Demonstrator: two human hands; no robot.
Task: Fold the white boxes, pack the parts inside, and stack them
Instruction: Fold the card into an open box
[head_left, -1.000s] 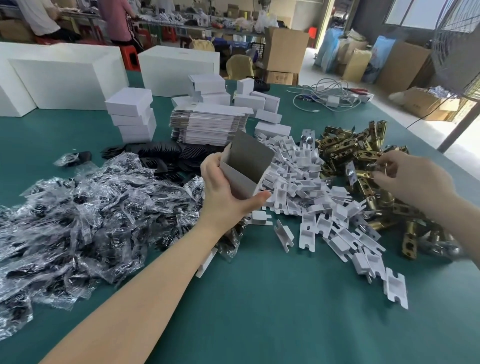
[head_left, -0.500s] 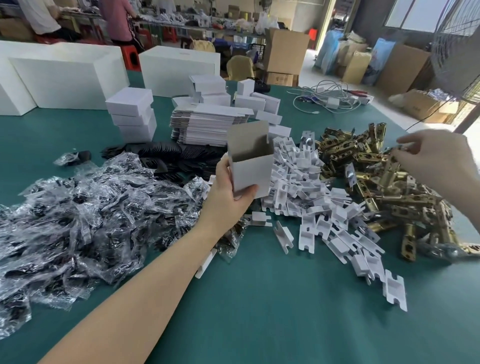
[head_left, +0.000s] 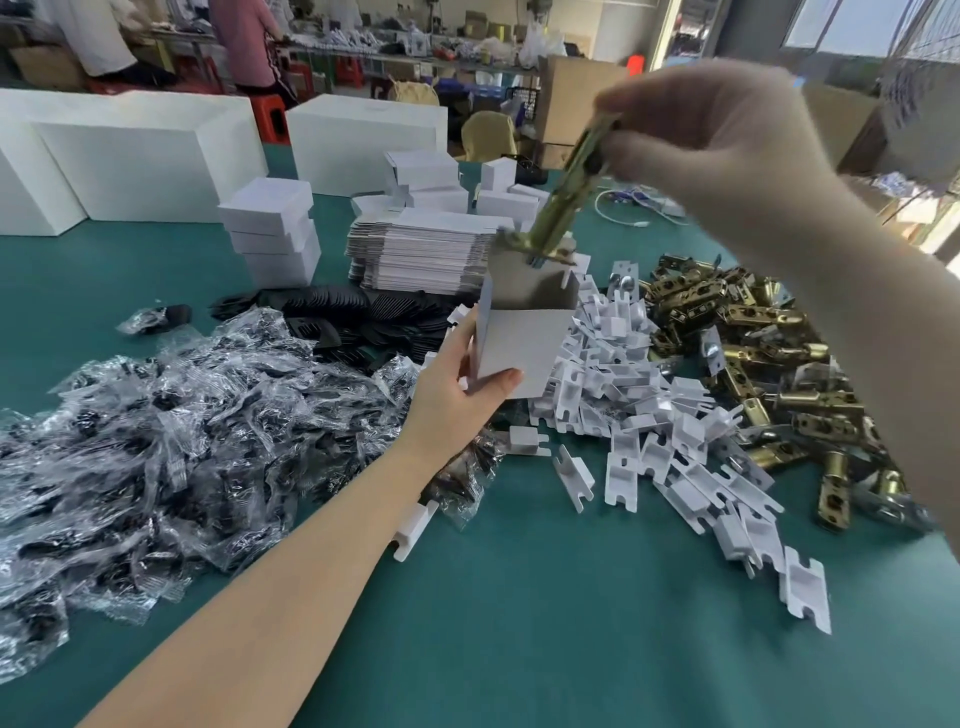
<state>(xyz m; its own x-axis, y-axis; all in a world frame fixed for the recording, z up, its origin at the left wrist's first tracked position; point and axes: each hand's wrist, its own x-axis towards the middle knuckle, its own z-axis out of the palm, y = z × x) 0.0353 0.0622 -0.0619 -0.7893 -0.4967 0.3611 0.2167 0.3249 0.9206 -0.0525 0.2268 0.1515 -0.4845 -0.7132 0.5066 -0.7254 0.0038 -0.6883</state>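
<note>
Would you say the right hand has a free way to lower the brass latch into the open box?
Probably yes: the right hand holds the latch just above the box, whose top is open, steadied by the left hand.

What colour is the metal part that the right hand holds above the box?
Brass-gold, seen in the head view: long metal latch part.
</note>
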